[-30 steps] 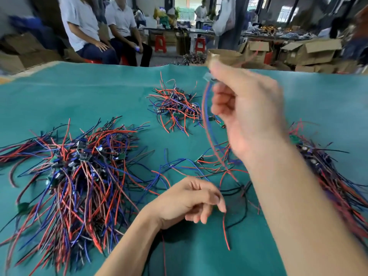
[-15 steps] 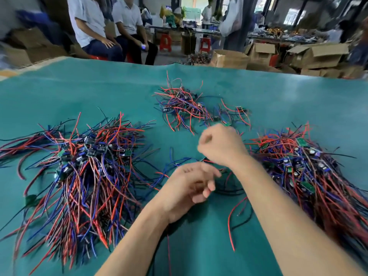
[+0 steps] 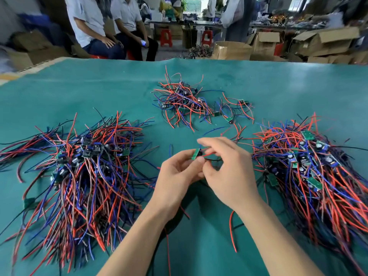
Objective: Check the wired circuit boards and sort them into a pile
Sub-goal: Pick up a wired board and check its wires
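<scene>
Both hands meet at the middle of the teal table (image 3: 59, 92), just above its surface. The left hand (image 3: 177, 172) pinches a small green circuit board (image 3: 196, 154) between thumb and fingertips, holding it edge-up. The right hand (image 3: 229, 168) has its fingers curled around the board's red and black wires (image 3: 212, 156) just right of the board, so each hand is closed on part of the same piece.

Three heaps surround them: a large pile at the left (image 3: 83, 172), another large pile at the right (image 3: 310, 172), and a smaller pile at the far centre (image 3: 181, 102), with a few loose boards (image 3: 229, 118) just right of it. Which heap is checked and which unchecked cannot be told from here.

The main risk, as I judge it, is snagging — the held board's leads trail down toward the table, where stray red wires (image 3: 233, 232) lie near the forearms, and a lift could drag a neighbour along. Pulling the wires while the board is pinched could also strain the solder joints. And with both large heaps looking alike, the board could easily land in the wrong one.
</scene>
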Action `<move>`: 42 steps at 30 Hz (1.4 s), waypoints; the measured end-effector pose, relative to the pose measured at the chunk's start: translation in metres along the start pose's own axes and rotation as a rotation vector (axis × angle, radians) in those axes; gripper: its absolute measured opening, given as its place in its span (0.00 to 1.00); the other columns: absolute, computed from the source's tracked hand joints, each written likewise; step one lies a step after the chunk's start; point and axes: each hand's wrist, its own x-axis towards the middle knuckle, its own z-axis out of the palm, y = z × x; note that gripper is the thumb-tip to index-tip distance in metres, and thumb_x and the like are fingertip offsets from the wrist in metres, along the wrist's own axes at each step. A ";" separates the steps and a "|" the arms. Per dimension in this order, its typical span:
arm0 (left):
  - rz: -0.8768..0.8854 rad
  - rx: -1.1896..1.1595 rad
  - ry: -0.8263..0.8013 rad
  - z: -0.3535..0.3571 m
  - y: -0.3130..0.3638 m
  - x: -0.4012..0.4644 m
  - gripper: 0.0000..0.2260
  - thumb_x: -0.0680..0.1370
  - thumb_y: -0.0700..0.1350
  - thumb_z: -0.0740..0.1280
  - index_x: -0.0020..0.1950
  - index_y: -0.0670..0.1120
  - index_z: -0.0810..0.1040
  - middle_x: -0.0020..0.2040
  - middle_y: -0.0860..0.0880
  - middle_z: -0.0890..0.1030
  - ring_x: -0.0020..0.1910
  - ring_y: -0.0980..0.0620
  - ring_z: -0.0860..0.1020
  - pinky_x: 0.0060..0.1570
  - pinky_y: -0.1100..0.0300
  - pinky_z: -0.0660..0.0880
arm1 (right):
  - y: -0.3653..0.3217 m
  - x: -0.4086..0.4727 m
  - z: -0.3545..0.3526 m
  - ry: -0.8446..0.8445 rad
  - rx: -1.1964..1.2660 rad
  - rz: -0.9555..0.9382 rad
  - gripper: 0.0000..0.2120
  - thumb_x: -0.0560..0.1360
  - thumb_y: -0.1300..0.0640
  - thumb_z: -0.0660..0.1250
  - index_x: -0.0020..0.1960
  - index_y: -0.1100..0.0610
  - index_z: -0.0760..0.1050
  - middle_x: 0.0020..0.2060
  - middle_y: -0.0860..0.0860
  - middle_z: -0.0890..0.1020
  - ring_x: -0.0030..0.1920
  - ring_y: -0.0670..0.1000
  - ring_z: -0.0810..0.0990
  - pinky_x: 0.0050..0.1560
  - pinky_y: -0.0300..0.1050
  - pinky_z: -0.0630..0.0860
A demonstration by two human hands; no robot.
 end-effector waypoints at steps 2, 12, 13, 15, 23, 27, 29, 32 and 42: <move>-0.029 -0.054 -0.017 -0.001 0.001 0.001 0.12 0.79 0.40 0.66 0.60 0.36 0.80 0.56 0.34 0.82 0.51 0.44 0.79 0.60 0.49 0.78 | -0.004 0.000 0.000 0.020 0.017 -0.028 0.25 0.68 0.70 0.72 0.62 0.56 0.79 0.54 0.47 0.81 0.48 0.44 0.81 0.54 0.41 0.77; -0.149 -0.380 -0.008 -0.004 0.008 0.003 0.14 0.81 0.44 0.62 0.64 0.41 0.78 0.46 0.43 0.82 0.51 0.43 0.78 0.57 0.52 0.75 | -0.007 -0.004 0.000 0.167 -0.093 -0.116 0.06 0.68 0.63 0.77 0.40 0.57 0.81 0.48 0.52 0.78 0.33 0.48 0.78 0.36 0.48 0.78; -0.158 -0.397 -0.015 -0.004 0.009 0.004 0.14 0.80 0.45 0.63 0.63 0.43 0.78 0.45 0.44 0.81 0.50 0.43 0.78 0.57 0.51 0.75 | -0.009 -0.004 0.002 0.122 -0.062 -0.112 0.05 0.68 0.63 0.77 0.39 0.57 0.82 0.46 0.51 0.78 0.33 0.45 0.78 0.36 0.47 0.78; -0.165 -0.426 -0.021 -0.007 0.008 0.005 0.14 0.78 0.46 0.64 0.62 0.44 0.78 0.43 0.46 0.81 0.46 0.45 0.79 0.53 0.51 0.78 | -0.011 -0.006 0.004 -0.037 0.029 -0.041 0.03 0.69 0.59 0.78 0.39 0.55 0.85 0.39 0.47 0.78 0.36 0.36 0.78 0.41 0.39 0.77; -0.188 -0.325 -0.098 -0.003 0.006 0.004 0.11 0.77 0.43 0.63 0.54 0.38 0.77 0.39 0.46 0.74 0.30 0.54 0.71 0.28 0.65 0.70 | 0.012 0.005 -0.004 -0.012 0.323 0.343 0.04 0.71 0.54 0.79 0.42 0.52 0.84 0.31 0.45 0.82 0.30 0.42 0.76 0.36 0.37 0.71; -0.206 -0.215 -0.224 -0.005 0.007 0.001 0.08 0.80 0.46 0.62 0.45 0.42 0.75 0.37 0.47 0.74 0.24 0.58 0.62 0.21 0.68 0.61 | 0.018 0.007 -0.010 -0.090 0.486 0.411 0.02 0.71 0.54 0.80 0.42 0.50 0.88 0.38 0.51 0.86 0.35 0.48 0.78 0.36 0.41 0.72; -0.205 -0.110 -0.247 -0.004 0.007 0.000 0.12 0.80 0.49 0.63 0.42 0.42 0.79 0.36 0.46 0.74 0.23 0.58 0.61 0.20 0.68 0.59 | 0.019 0.007 -0.012 -0.121 0.576 0.448 0.01 0.72 0.56 0.79 0.41 0.51 0.88 0.36 0.50 0.86 0.34 0.43 0.81 0.33 0.31 0.70; -0.231 0.001 -0.283 0.000 0.007 -0.003 0.25 0.79 0.53 0.63 0.50 0.28 0.76 0.36 0.38 0.68 0.22 0.56 0.60 0.21 0.68 0.56 | 0.019 0.007 -0.013 -0.191 0.741 0.603 0.06 0.69 0.55 0.77 0.43 0.57 0.87 0.35 0.52 0.86 0.30 0.46 0.82 0.30 0.33 0.67; -0.246 0.039 -0.330 0.001 0.006 -0.006 0.22 0.80 0.55 0.64 0.50 0.33 0.75 0.31 0.50 0.64 0.22 0.56 0.58 0.21 0.67 0.53 | 0.026 0.009 -0.020 -0.344 0.761 0.663 0.06 0.74 0.60 0.73 0.40 0.61 0.86 0.28 0.56 0.77 0.27 0.50 0.73 0.29 0.40 0.65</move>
